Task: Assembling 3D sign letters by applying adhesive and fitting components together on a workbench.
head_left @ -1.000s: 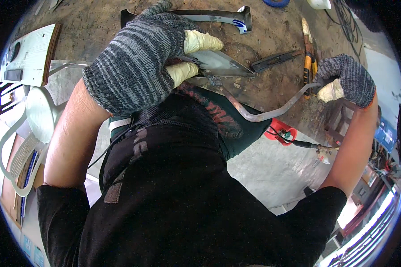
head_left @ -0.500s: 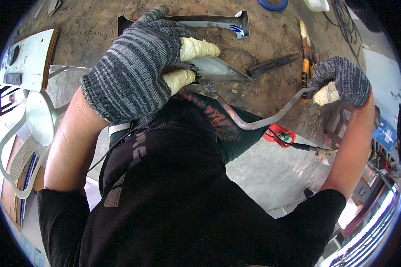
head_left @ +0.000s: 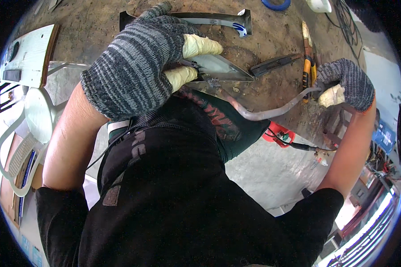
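My left hand [head_left: 136, 69] wears a grey-and-black striped knit glove with pale tape round its finger ends. Its taped digits straddle and grip a pointed sheet-metal piece [head_left: 220, 66] on the near side of the workbench; the palm hides the piece's left part. In a matching glove, my right hand [head_left: 345, 84] is closed round the right end of a bent metal rod [head_left: 258, 115]. The rod dips past the bench's near edge, and its dark, rough left tip meets or nearly meets the metal piece's near edge, close to my left thumb.
On the stained wooden workbench [head_left: 272, 49] lie a long curved metal piece [head_left: 200, 20], a dark flat bar [head_left: 274, 65], an orange-and-black handled tool [head_left: 307, 66] and a blue ring [head_left: 276, 4]. Black cables [head_left: 345, 26] run at the far right. A white chair [head_left: 36, 115] stands at left.
My right hand and the rod have shifted very slightly right and down. My left hand keeps its hold on the metal piece.
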Demonstrator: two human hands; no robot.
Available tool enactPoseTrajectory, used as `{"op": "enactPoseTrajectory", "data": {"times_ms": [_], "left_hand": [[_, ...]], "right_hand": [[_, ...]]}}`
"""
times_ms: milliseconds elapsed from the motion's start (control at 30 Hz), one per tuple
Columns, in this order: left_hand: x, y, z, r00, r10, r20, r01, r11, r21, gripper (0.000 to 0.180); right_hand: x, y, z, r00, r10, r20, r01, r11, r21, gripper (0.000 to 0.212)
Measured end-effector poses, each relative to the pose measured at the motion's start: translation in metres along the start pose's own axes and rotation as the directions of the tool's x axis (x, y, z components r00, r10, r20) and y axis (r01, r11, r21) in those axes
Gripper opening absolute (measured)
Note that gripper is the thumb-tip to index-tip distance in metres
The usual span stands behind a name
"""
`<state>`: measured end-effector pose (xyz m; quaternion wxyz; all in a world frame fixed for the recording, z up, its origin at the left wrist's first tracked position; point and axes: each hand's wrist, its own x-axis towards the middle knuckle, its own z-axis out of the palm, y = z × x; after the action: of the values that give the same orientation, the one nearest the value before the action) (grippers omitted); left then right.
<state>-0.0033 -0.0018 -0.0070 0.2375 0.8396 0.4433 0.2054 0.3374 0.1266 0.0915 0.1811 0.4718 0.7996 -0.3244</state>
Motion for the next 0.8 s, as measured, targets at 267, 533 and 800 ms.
{"op": "enactPoseTrajectory", "data": {"times_ms": [267, 533, 800], "left_hand": [[-0.002, 0.0, -0.001, 0.998, 0.049, -0.036, -0.047, 0.998, 0.041, 0.044], [-0.002, 0.001, 0.001, 1.0, -0.003, 0.003, 0.004, 1.0, -0.022, 0.045], [-0.003, 0.006, 0.0, 0.991, -0.107, 0.085, 0.109, 0.994, -0.019, 0.049]], "right_hand": [[-0.009, -0.016, -0.017, 0.971, 0.072, 0.229, -0.076, 0.997, 0.009, 0.033], [-0.066, 0.094, -0.013, 0.957, -0.291, 0.007, 0.286, 0.946, 0.155, 0.045], [-0.098, 0.141, 0.012, 0.994, -0.089, -0.068, 0.106, 0.942, 0.317, 0.092]]}}
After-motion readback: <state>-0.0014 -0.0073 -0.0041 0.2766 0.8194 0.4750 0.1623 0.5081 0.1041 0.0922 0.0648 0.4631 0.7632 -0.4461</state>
